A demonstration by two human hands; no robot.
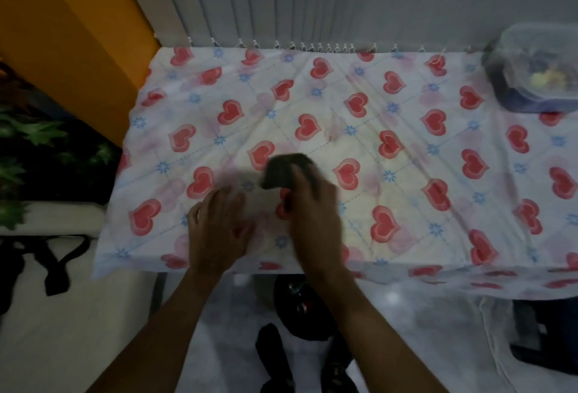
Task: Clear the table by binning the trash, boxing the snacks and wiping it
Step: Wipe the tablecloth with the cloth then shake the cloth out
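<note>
Left hand [219, 233] flat, fingers spread, on wrinkled heart-print tablecloth [406, 148]. Right hand [312, 205] clamped on dark crumpled cloth [283, 170], blurred. Lidded clear plastic box [538, 73] far right corner.

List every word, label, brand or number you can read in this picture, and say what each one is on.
No readable text anywhere in this view.
Tablecloth: only printed red hearts and blue flowers, no lettering.
Clear lidded container at the far right corner: no label visible; its contents are too blurred to make out any print.
Dark cloth under the right hand: blurred, no tag or mark seen.
Left hand: rests flat on the tablecloth, holding nothing printed.
</note>
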